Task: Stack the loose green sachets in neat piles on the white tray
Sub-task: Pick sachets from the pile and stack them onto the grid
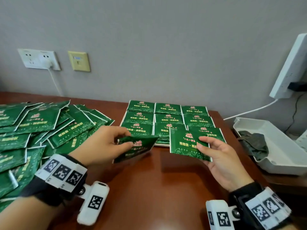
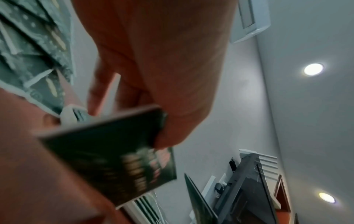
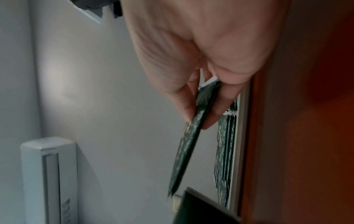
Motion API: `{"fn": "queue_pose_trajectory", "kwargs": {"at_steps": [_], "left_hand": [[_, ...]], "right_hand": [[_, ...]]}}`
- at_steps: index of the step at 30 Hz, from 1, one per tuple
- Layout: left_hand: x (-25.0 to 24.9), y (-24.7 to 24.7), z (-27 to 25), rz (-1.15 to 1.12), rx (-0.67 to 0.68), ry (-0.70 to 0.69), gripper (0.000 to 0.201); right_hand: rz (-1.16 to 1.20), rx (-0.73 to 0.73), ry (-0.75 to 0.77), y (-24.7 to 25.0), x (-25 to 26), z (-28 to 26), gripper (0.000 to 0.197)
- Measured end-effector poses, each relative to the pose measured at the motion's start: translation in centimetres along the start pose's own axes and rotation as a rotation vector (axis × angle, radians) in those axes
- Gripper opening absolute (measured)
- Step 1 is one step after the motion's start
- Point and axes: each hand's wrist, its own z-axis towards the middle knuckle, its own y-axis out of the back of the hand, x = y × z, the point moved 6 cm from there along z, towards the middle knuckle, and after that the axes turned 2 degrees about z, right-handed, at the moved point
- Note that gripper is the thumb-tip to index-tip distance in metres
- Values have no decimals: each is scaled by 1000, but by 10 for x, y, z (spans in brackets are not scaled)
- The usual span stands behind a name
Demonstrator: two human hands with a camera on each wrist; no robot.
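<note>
A big heap of loose green sachets [image 1: 38, 130] covers the table's left side. Neat piles of sachets [image 1: 167, 117] stand in rows on the white tray [image 1: 162, 144] at the back centre; only the tray's thin front rim shows. My left hand [image 1: 106, 143] pinches one tilted sachet [image 1: 136, 148] [image 2: 107, 163] just above the table, in front of the tray's left corner. My right hand [image 1: 216, 155] pinches another sachet [image 1: 184, 143] [image 3: 189, 145] between thumb and fingers, held flat over the tray's front right pile.
An open white plastic box [image 1: 279, 146] with dark crumpled material inside sits at the table's right edge. A white device [image 1: 290, 67] with cables leans on the wall at the right. Wall sockets [image 1: 39, 59] and a plugged cord are at the back left. Bare brown tabletop [image 1: 157, 188] lies between my wrists.
</note>
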Motion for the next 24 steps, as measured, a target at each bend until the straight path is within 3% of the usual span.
{"fn": "queue_pose_trajectory", "kwargs": {"at_steps": [4,7,11,15,18,24], "left_hand": [[-2,31,34,-188,-286,2,20],[2,38,76,-330,-327,96,19],[15,37,119,-354,-401,160,15],[33,17,147,-277,-248,186,16],[49,6,157,-334,-99,250,31],[77,-8,159,-413,1,385,34]], "right_hand": [[69,-28,60,-3,24,24,22],[40,-51,124,-12,49,52,17],[-135,-128,245,-31,75,92,16],[-303,-73,208,-53,68,131,31],[-499,-23,221,-64,57,150,32],[-806,57,166,-76,35,153,31]]}}
